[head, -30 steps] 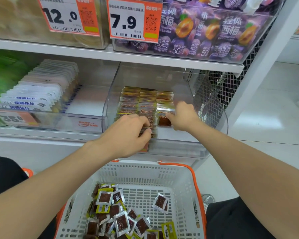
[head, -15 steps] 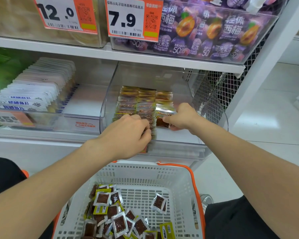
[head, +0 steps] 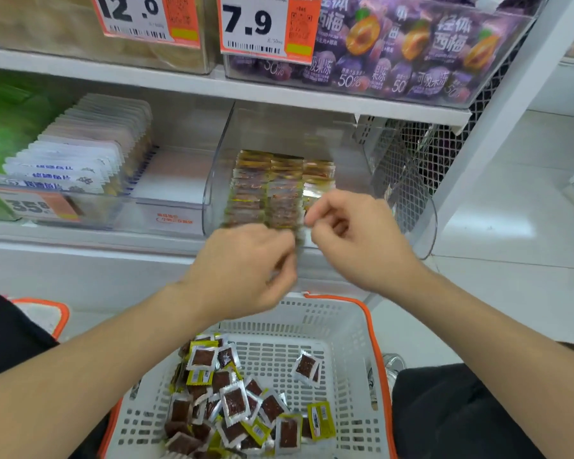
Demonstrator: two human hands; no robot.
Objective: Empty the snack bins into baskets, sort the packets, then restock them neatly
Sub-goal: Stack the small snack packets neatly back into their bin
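A clear snack bin (head: 426, 223) on the lower shelf holds three neat rows of small brown packets (head: 269, 190). At the bin's front, my left hand (head: 242, 273) grips a small, blurred stack of packets. Just to its right, my right hand (head: 355, 236) has curled fingers, and its thumb and forefinger reach the edge of that stack. Blur hides whether it pinches a packet. Below both hands stands a white basket with an orange rim (head: 348, 326), with several loose packets (head: 236, 402) heaped in its left half.
Left of the bin, a second clear bin holds white packets (head: 80, 154). The shelf above carries purple jelly pouches (head: 411, 51) and price tags. Wire mesh (head: 408, 167) closes the shelf's right end. Another orange-rimmed basket corner (head: 47, 313) shows at left.
My right hand has left the right-hand row in the bin and drawn back toward my left hand. My left hand has stayed at the bin's front with its stack.
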